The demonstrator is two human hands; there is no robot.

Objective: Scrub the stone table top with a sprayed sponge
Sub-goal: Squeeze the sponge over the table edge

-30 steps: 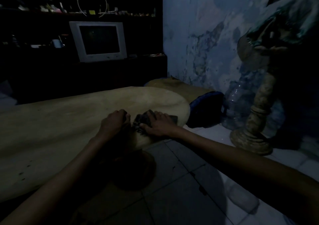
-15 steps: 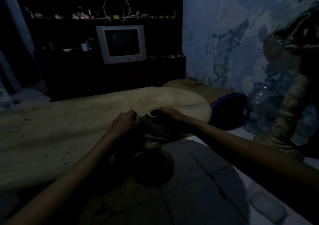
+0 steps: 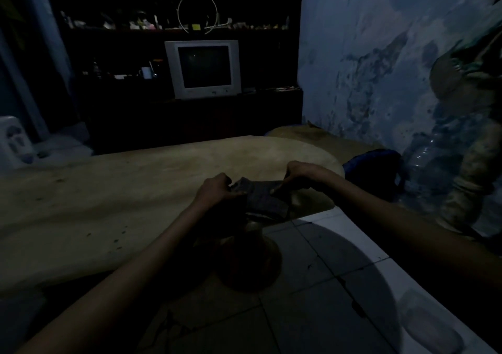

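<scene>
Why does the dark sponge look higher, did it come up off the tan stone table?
Yes. The dark sponge now hangs above the tan stone table's near edge.

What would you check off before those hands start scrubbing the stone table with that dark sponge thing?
1. Sponge held: ok. The left hand and right hand both grip the dark sponge.
2. Sponge over the table: ok. It sits at the near edge of the stone table top, though whether it touches the stone cannot be told.
3. Sponge sprayed wet: cannot tell. The room is too dark, and no spray bottle shows.
4. Scrubbing path free: ok. Nothing stands on the stone ahead of the hands.
5. Dirt located: ok. Dark specks show left of the arms.
6. Lighting: not ok. Very dim.
</scene>
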